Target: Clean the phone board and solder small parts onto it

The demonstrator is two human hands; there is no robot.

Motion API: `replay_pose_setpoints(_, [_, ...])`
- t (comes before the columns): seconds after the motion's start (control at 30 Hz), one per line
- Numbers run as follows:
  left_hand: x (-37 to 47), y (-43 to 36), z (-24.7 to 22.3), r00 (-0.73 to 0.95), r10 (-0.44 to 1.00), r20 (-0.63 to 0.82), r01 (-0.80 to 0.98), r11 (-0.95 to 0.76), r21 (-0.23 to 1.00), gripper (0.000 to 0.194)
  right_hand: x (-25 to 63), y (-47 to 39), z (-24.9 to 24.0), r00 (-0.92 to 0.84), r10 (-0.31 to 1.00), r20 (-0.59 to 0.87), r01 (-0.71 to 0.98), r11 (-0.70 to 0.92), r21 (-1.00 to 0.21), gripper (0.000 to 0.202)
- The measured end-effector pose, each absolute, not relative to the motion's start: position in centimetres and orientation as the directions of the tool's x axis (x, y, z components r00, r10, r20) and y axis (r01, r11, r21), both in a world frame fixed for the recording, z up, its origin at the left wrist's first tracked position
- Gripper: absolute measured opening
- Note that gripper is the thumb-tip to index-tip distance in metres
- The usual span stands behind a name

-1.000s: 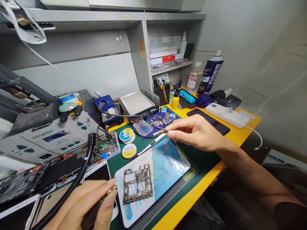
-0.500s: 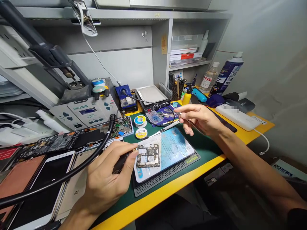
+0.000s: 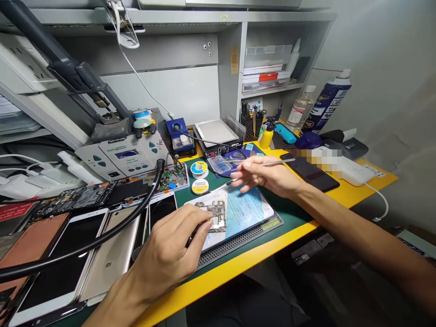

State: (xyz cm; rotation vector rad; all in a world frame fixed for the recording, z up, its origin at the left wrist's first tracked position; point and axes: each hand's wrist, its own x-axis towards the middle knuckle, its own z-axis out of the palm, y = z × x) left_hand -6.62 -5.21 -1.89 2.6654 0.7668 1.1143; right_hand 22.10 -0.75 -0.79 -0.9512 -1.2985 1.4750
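My left hand (image 3: 177,240) is closed round a dark-handled tool, mostly hidden by the fingers, its tip over a circuit board (image 3: 220,215). The board lies on a blue and white pad (image 3: 245,211), near the pad's left end. Above the far right part of the pad is my right hand (image 3: 265,175), holding a thin metal tool (image 3: 277,162) between its fingers; the tool points right. The other fingers of this hand are loosely spread.
Two solder spools (image 3: 199,186) stand behind the pad, with a heating plate (image 3: 218,134) farther back. Phones (image 3: 111,259) lie at the left under a thick black cable (image 3: 136,215). A yellow bottle (image 3: 266,137) and a black phone (image 3: 311,175) are at the right.
My left hand has moved right, over the board's left part. My right hand has shifted left and turned, so its thin tool now points right rather than down along the wrist.
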Motion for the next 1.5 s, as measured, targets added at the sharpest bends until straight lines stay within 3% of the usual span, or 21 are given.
replay_pose_setpoints(0.2, [-6.9, -5.4, -1.0, 0.597, 0.556, 0.578, 0.407, -0.831, 0.379, 0.017, 21.2, -1.9, -1.6, -0.342, 0.914, 0.217, 0.107, 0.267, -0.958, 0.039])
replay_pose_setpoints(0.3, [-7.3, -5.3, -0.4, 0.592, 0.593, 0.545, 0.415, -0.805, 0.424, 0.015, 20.9, -2.5, -1.5, -0.424, 0.837, 0.346, 0.249, 0.475, -0.844, 0.034])
replay_pose_setpoints(0.43, [-7.9, -4.7, 0.1, 0.510, 0.670, 0.539, 0.443, -0.742, 0.503, 0.011, 19.7, -2.8, -1.7, -0.568, 0.719, 0.401, 0.369, 0.658, -0.657, 0.060])
replay_pose_setpoints(0.63, [-7.6, -4.0, 0.4, 0.415, 0.791, 0.450, 0.404, -0.604, 0.687, 0.013, 19.6, -2.7, -1.0, -0.702, 0.635, 0.323, 0.439, 0.743, -0.505, 0.046])
replay_pose_setpoints(0.8, [-6.6, -3.5, 0.6, 0.388, 0.840, 0.379, 0.349, -0.515, 0.783, 0.017, 21.5, -2.5, 0.1, -0.727, 0.625, 0.286, 0.449, 0.747, -0.490, 0.035])
replay_pose_setpoints(0.97, [-6.9, -3.2, 0.6, 0.395, 0.850, 0.348, 0.348, -0.489, 0.800, 0.018, 22.0, -2.4, -0.2, -0.719, 0.622, 0.312, 0.435, 0.751, -0.496, 0.039])
replay_pose_setpoints(1.17, [-7.3, -3.4, 0.2, 0.426, 0.849, 0.313, 0.408, -0.489, 0.771, 0.015, 21.0, -2.5, 1.1, -0.481, 0.771, 0.417, 0.297, 0.591, -0.750, 0.030])
replay_pose_setpoints(1.23, [-7.1, -3.4, 0.1, 0.442, 0.842, 0.309, 0.430, -0.501, 0.751, 0.015, 20.3, -2.3, 1.9, -0.417, 0.832, 0.367, 0.141, 0.458, -0.878, 0.032])
replay_pose_setpoints(1.3, [-6.9, -3.4, 0.1, 0.459, 0.832, 0.312, 0.453, -0.521, 0.724, 0.015, 19.6, -1.9, 2.5, -0.404, 0.882, 0.243, -0.086, 0.228, -0.970, 0.033])
replay_pose_setpoints(1.4, [-6.7, -3.5, 0.0, 0.478, 0.811, 0.337, 0.480, -0.562, 0.673, 0.013, 19.1, -1.4, 2.5, -0.472, 0.878, 0.081, -0.297, -0.071, -0.952, 0.028])
replay_pose_setpoints(1.5, [-6.6, -3.6, -0.2, 0.502, 0.787, 0.358, 0.491, -0.600, 0.631, 0.013, 19.3, -1.3, 1.7, -0.511, 0.859, 0.010, -0.340, -0.191, -0.921, 0.025])
